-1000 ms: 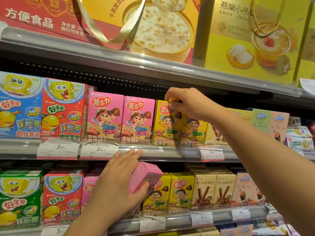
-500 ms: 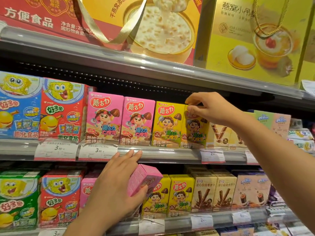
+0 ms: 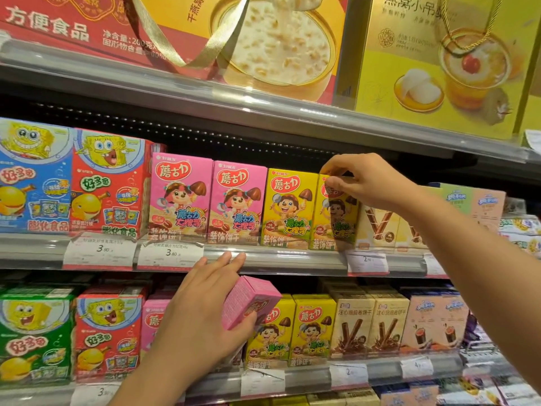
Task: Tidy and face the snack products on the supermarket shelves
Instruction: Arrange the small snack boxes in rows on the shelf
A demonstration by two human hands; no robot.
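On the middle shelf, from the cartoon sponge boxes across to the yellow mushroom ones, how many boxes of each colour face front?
Blue box: 1
Red box: 1
Pink boxes: 2
Yellow boxes: 2, the right hand pinching the right one
Total: 6

Beside the two pink boxes [image 3: 205,200] on the middle shelf [image 3: 278,259], two yellow boxes [image 3: 288,208] are showing cartoon mushroom figures; left of the pink ones, a red carton [image 3: 109,183] and a blue carton [image 3: 32,177] are displaying yellow sponge characters.
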